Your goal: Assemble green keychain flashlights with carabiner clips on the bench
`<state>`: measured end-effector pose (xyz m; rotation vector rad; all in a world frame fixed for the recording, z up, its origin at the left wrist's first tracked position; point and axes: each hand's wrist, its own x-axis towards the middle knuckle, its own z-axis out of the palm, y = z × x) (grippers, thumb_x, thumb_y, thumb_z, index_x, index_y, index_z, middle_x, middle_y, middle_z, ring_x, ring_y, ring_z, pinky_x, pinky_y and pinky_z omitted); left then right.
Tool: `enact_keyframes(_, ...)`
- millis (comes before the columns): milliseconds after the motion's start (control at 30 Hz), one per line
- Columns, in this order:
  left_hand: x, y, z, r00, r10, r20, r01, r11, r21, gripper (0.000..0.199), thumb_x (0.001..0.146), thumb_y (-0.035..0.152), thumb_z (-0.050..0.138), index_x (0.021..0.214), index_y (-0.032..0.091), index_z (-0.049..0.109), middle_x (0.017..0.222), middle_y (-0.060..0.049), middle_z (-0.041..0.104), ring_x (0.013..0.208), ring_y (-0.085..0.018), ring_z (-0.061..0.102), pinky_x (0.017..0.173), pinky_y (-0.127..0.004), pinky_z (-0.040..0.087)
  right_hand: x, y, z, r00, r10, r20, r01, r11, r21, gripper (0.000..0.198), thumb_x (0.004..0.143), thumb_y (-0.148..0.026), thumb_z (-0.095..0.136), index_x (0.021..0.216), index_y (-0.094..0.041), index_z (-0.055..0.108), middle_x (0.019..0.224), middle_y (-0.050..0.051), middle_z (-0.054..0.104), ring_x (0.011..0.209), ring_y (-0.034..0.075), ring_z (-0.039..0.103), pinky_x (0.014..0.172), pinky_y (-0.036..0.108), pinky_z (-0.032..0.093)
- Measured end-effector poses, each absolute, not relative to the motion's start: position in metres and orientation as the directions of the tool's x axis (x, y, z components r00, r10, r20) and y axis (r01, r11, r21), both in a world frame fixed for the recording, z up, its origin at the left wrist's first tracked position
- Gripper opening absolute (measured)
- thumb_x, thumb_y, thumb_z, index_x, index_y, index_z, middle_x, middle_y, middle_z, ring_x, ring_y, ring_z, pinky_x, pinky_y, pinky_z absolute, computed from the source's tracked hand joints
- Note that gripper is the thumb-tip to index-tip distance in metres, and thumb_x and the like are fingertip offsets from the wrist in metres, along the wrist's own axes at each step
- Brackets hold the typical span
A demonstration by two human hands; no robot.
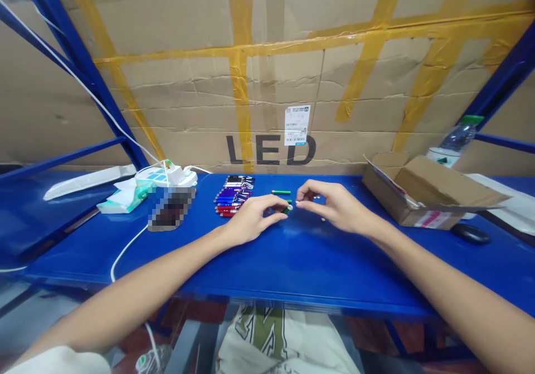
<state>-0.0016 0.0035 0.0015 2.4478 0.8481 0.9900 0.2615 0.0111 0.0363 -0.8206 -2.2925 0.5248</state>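
My left hand (256,216) is closed in a pinch on a small green metal tube (286,210), which looks like a keychain penlight body with a pale round end. Facing it across a narrow gap, my right hand (328,202) has thumb and forefinger pinched on a tiny piece too small to name. Another green tube (281,192) lies on the blue table (267,268) just beyond my fingertips. Under my right hand and beside it lie tiny pale round pieces (323,219). Left of my left hand, several penlights (229,199) in red, blue, purple, silver and black with clips form a column.
At left are a pixelated phone-like object (170,209), a tissue pack (125,197) and a white power strip (178,176) with cables. An open cardboard box (422,195), black mouse (471,233) and bottle (453,140) stand right. A large taped carton (188,101) walls the back.
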Motion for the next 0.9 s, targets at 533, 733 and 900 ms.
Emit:
enact_keyframes(533, 0.0014, 0.0006, 0.0028, 0.571, 0.693, 0.440, 0.379, -0.698, 0.607, 0.017, 0.097, 0.028, 0.076, 0.112, 0.018, 0.077, 0.105, -0.005, 0.079, 0.093, -0.020, 0.072, 0.085, -0.029, 0.055, 0.2540, 0.0062, 0.0345, -0.693, 0.497, 0.522, 0.282, 0.854, -0.438, 0.013, 0.104, -0.031, 0.067, 0.099, -0.021, 0.075, 0.103, 0.005, 0.078, 0.096, 0.020, 0.073, 0.088, 0.032, 0.055)
enact_keyframes(733, 0.0018, 0.0018, 0.0022, 0.547, 0.717, 0.431, 0.374, -0.671, 0.641, 0.016, 0.096, 0.028, 0.076, 0.109, 0.018, 0.077, 0.104, -0.005, 0.079, 0.091, -0.019, 0.072, 0.084, -0.029, 0.055, 0.2555, 0.0045, 0.0355, -0.719, 0.433, 0.543, 0.260, 0.893, -0.369, 0.015, 0.107, -0.027, 0.062, 0.104, -0.022, 0.076, 0.108, 0.006, 0.078, 0.103, 0.020, 0.073, 0.092, 0.032, 0.055)
enact_keyframes(900, 0.0016, 0.0028, 0.0013, 0.518, 0.747, 0.417, 0.356, -0.631, 0.689, 0.018, 0.095, 0.031, 0.077, 0.109, 0.018, 0.076, 0.100, -0.004, 0.079, 0.088, -0.018, 0.072, 0.082, -0.028, 0.055, 0.2570, 0.0018, 0.0335, -0.713, 0.409, 0.570, 0.278, 0.911, -0.306, 0.020, 0.109, -0.025, 0.057, 0.111, -0.022, 0.076, 0.120, 0.010, 0.075, 0.108, 0.021, 0.073, 0.094, 0.033, 0.057)
